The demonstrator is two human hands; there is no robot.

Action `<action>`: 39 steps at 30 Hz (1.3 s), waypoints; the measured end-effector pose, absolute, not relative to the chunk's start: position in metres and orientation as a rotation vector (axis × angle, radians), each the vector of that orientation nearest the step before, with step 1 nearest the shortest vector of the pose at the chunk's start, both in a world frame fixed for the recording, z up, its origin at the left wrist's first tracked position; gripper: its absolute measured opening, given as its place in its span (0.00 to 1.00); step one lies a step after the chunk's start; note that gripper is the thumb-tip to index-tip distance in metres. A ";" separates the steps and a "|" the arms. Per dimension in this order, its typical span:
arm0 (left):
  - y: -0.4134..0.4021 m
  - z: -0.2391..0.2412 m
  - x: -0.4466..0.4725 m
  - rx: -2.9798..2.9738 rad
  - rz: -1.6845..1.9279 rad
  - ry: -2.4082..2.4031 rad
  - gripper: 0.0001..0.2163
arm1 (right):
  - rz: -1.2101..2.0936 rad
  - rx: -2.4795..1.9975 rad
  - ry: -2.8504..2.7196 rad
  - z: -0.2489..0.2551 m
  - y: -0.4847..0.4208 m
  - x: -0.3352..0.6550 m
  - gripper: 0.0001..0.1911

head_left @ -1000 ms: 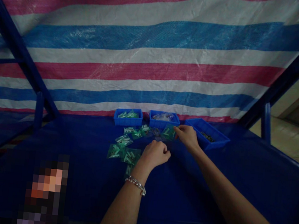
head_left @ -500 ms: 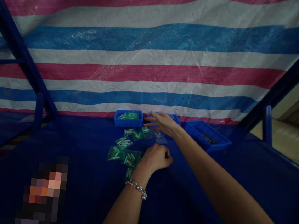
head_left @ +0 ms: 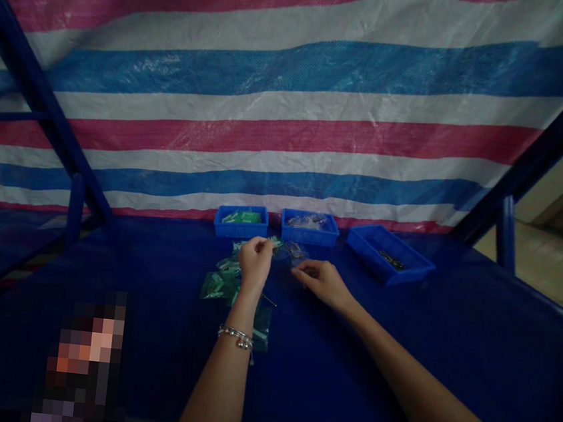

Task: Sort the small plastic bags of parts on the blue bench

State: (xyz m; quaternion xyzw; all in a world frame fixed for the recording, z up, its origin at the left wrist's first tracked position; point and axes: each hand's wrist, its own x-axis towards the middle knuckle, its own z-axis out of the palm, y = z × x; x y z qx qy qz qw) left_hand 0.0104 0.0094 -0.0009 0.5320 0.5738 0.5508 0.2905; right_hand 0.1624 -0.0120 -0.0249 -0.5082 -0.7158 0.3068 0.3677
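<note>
L hand point(head_left: 254, 262) bunched on bags point(head_left: 214, 287), grip unclear; R hand point(head_left: 321, 284) narrow below 3 bins point(head_left: 308, 228)

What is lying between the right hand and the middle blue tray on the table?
The head view shows a small clear plastic bag there, on the blue tabletop, between the right hand and the middle blue tray.

Glossy clear plastic bags point(head_left: 213, 286)
</note>
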 end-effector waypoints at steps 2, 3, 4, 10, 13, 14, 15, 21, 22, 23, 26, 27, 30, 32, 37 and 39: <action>0.011 -0.002 0.011 1.330 1.553 1.441 0.09 | 0.702 -1.339 -2.004 -0.023 -0.020 0.156 0.13; 0.011 -0.003 0.012 1.318 1.581 1.409 0.09 | 0.667 -1.358 -2.066 -0.021 -0.024 0.153 0.13; 0.011 -0.003 0.013 1.323 1.597 1.385 0.09 | 0.641 -1.378 -2.122 -0.019 -0.029 0.149 0.13; 0.004 -0.001 0.020 1.480 1.537 1.393 0.09 | 0.452 -1.405 -2.326 -0.014 -0.049 0.129 0.15; 0.001 0.000 0.021 1.570 1.508 1.433 0.09 | 0.407 -1.435 -2.374 -0.016 -0.052 0.123 0.10; 0.001 0.001 0.021 1.593 1.498 1.443 0.09 | 0.396 -1.461 -2.378 -0.017 -0.053 0.121 0.09; 0.000 0.001 0.021 1.613 1.486 1.453 0.09 | 0.387 -1.489 -2.378 -0.018 -0.053 0.120 0.09; -0.002 -0.002 0.023 1.762 1.433 1.484 0.09 | 0.221 -1.676 -2.388 -0.020 -0.051 0.119 0.10; -0.002 -0.002 0.023 1.794 1.415 1.491 0.09 | 0.181 -1.700 -2.385 -0.020 -0.050 0.121 0.10; -0.002 -0.003 0.024 1.827 1.388 1.499 0.09 | 0.148 -1.722 -2.368 -0.019 -0.048 0.124 0.10; -0.002 -0.005 0.025 1.933 1.287 1.529 0.09 | 0.103 -1.766 -2.242 -0.015 -0.039 0.140 0.11; -0.002 -0.006 0.025 1.976 1.253 1.533 0.09 | 0.112 -1.797 -2.188 -0.014 -0.035 0.147 0.11; -0.003 -0.007 0.027 2.102 1.155 1.508 0.09 | 0.212 -1.811 -2.053 -0.015 -0.024 0.165 0.09; -0.003 -0.009 0.028 2.144 1.080 1.462 0.09 | 0.287 -1.800 -2.004 -0.017 -0.017 0.172 0.08; -0.002 -0.015 0.029 2.105 0.986 1.400 0.09 | 0.337 -1.768 -1.981 -0.022 -0.013 0.176 0.07; -0.001 -0.016 0.028 2.086 0.995 1.413 0.08 | 0.351 -1.756 -1.976 -0.021 -0.013 0.176 0.07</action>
